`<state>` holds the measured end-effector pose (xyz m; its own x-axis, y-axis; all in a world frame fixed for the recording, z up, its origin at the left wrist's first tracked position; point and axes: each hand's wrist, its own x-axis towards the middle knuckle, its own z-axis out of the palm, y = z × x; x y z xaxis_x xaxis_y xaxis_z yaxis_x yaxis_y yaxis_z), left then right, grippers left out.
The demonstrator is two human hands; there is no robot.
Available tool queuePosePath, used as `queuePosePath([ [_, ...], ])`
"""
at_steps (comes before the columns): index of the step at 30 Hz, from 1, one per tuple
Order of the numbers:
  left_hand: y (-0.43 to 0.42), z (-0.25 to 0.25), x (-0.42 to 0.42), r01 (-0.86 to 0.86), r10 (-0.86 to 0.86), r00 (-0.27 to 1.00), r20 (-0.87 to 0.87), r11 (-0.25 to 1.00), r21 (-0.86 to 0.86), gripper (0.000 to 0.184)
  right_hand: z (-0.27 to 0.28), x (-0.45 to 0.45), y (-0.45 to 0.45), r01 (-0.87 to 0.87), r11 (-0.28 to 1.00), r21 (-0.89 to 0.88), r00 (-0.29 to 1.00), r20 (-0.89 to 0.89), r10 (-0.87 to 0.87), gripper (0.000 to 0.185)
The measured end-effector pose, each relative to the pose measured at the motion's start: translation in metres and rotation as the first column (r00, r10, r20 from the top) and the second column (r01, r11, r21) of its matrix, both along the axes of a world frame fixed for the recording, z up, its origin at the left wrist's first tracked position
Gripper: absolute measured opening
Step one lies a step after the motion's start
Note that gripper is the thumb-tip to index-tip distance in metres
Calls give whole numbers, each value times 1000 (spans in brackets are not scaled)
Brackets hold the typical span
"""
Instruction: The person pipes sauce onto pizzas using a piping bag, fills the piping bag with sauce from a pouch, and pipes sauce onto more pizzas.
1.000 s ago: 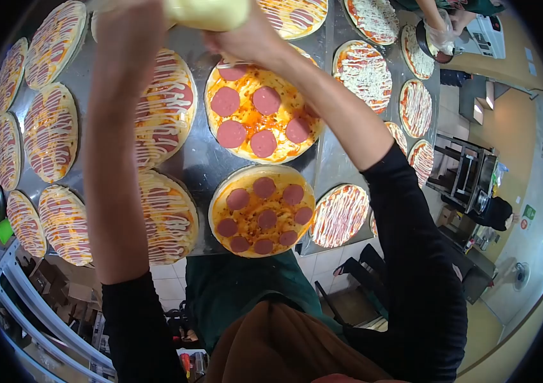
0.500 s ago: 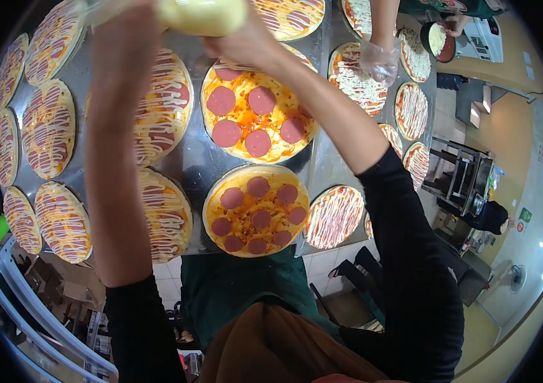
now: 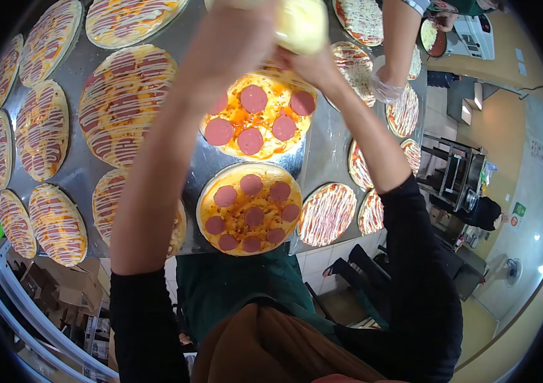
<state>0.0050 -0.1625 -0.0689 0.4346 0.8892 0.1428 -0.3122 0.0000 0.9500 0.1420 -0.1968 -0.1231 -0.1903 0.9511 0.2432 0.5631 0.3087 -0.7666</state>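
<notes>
Bare metal shows between the pizzas on the broad table (image 3: 324,153), and a pale floor is visible beyond its near edge. Over the far part of the table, the right hand (image 3: 311,64) grips the lower end of a soft, bulging, pale yellow bag (image 3: 301,27). The left hand (image 3: 242,35), blurred, is raised beside the bag; whether its fingers close on the bag, I cannot tell.

Just below the hands lies the large-slice pizza (image 3: 253,121), with round pink slices over orange and yellow topping, its far side partly hidden. Nearer the body is the small-slice pizza (image 3: 249,209), with a ring of smaller pink rounds about a central one. Left of these, partly behind the left forearm, lie pizzas striped with pale lines (image 3: 124,105). On the right are red-and-white striped pizzas (image 3: 327,214), and further off some carry white shreds (image 3: 354,64).

Another person's gloved hand (image 3: 387,86), in clear plastic, is over that right side. Beyond it, a dark-rimmed bowl (image 3: 437,43) holds white shreds beside a white appliance (image 3: 474,38). Cardboard boxes (image 3: 80,284) stand low at the left.
</notes>
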Motion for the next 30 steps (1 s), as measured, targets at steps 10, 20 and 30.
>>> queuePosePath([
  [10,0,3,-57,-198,192,970,-152,980,-21,28,-15,-42,36,-169,978,120,982,-60,177,54],
  [20,-1,22,-45,-124,62,917,-394,983,-132,34,-7,-24,10,-82,977,195,993,103,63,44],
  [30,-9,2,-50,-219,216,972,-96,975,-25,37,-13,-38,15,-155,946,285,987,89,134,46],
])
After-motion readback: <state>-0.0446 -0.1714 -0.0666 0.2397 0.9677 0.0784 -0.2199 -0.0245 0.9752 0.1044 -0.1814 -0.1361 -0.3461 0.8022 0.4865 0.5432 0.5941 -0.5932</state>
